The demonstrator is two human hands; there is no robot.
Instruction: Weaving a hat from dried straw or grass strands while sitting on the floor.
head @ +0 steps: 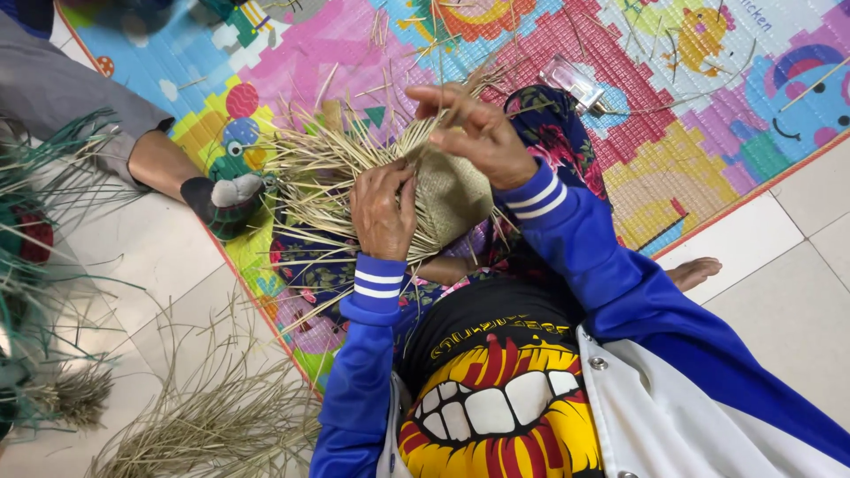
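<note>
A half-woven straw piece (pixel 450 190), rounded like a small basket or hat crown, rests on my lap with many loose straw ends (pixel 319 168) fanning out to the left. My left hand (pixel 382 211) presses on its left side, fingers spread over the strands. Just above the weave, my right hand (pixel 474 133) pinches a few thin straws at the top edge. Both arms wear blue sleeves with white stripes.
A colourful play mat (pixel 673 106) covers the floor ahead. Another person's leg and sock foot (pixel 221 196) lie at the left. Loose dry straw (pixel 204 425) is piled on the tiles at bottom left, green strands (pixel 35 221) at far left. A small clear object (pixel 575 81) lies on the mat.
</note>
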